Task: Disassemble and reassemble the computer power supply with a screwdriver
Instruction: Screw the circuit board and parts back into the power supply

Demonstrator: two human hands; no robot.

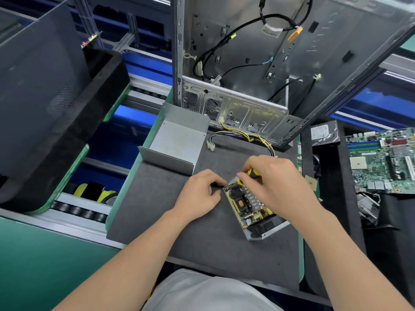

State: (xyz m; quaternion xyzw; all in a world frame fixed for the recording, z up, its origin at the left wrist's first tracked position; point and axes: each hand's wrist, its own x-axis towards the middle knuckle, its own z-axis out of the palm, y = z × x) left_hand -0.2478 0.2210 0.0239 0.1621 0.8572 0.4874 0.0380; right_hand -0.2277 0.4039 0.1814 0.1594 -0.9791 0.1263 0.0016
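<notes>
Power supply (251,207): lid off, board bare, centre-right of frame on the worktop (157,216).
Right hand (276,178): grips the screwdriver (249,172) over the far corner.
Left hand (199,194): fingers curled at the unit's corner; pinching or bracing, cannot tell.
Risk: tip slips off the screw and gouges components; a freed screw rolls away.
Surroundings: dark mat — cover (177,140) upper left, open case (235,104) behind, motherboard (381,162) right.
</notes>
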